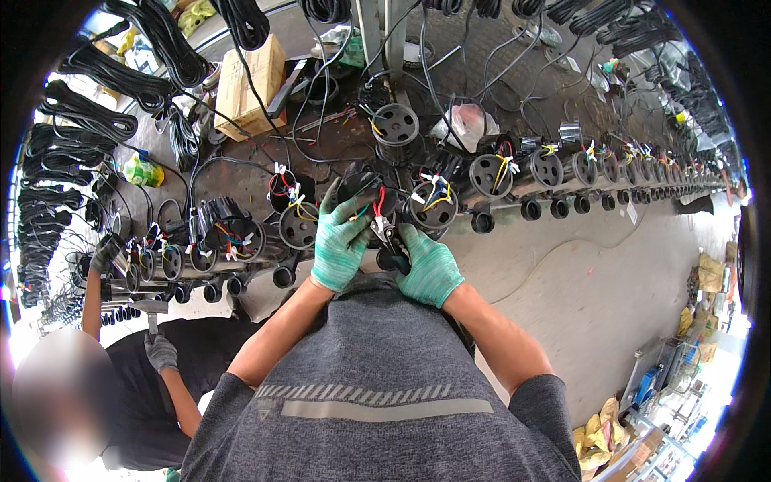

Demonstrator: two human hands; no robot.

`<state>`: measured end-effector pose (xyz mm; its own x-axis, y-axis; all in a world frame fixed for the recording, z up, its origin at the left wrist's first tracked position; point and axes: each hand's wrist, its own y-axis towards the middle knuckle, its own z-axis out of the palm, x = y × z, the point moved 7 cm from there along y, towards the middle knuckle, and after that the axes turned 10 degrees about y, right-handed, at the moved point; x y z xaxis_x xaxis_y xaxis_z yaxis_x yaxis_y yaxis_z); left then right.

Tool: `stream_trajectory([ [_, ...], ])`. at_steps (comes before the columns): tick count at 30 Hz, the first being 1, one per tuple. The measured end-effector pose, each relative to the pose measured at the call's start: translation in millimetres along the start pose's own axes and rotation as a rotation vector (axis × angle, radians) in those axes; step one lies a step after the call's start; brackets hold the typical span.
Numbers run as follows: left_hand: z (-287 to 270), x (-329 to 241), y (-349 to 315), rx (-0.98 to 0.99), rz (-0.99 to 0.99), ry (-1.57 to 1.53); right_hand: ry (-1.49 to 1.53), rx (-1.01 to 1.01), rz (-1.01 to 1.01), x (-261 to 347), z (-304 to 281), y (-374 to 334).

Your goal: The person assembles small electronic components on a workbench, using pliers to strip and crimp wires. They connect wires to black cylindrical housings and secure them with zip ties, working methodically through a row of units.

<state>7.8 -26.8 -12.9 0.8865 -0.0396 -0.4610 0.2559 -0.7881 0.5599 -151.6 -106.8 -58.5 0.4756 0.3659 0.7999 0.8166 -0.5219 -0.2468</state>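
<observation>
My left hand (341,241), in a pale green glove, is closed around thin wires by the open end of a black round housing. A red wire (380,199) stands up just beyond its fingertips. My right hand (431,265), gloved the same way, grips hand pliers (385,231) with metal jaws and dark handles. The jaws point up and left, close to the left fingers and the red wire. Whether they bite on a wire is too small to tell. To the right sits a black round housing (434,206) with yellow, blue and white-tipped wires; another housing (299,226) is at the left.
A long row of similar housings (546,169) runs left and right along the bench. Coiled black cables (152,44) hang above and at left. Behind lie a cardboard box (255,84) and a clear plastic bag (466,124). At lower left a co-worker's gloved hand (162,352) holds a hammer (151,312).
</observation>
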Motion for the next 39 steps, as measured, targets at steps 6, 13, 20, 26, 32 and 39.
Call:
stream_trajectory([
  [6, 2.0, 1.7, -0.6, 0.012, -0.067, 0.002, 0.137, 0.03, -0.243, 23.2, -32.3, -10.0],
  [13, 5.4, 0.8, 3.2, -0.024, -0.109, 0.055, -0.63, 0.066, -0.082, 76.0, -90.7, -15.4],
  [20, 2.4, 7.0, 3.6, 0.031, -0.118, 0.031, 0.183, 0.286, -0.234, 39.6, -81.5, -7.2],
  [26, -0.2, 3.7, 6.3, 0.021, -0.119, 0.045, -0.183, -0.313, -0.411, 38.9, -148.4, -8.2],
  [32, -2.7, 1.7, 12.5, 0.096, -0.084, 0.003, -0.492, -0.528, -0.014, -54.2, -218.6, 49.4],
  [39, -5.4, 6.9, 12.3, 0.182, -0.104, 0.058, -0.633, -0.54, -0.193, -45.5, -186.5, 51.9],
])
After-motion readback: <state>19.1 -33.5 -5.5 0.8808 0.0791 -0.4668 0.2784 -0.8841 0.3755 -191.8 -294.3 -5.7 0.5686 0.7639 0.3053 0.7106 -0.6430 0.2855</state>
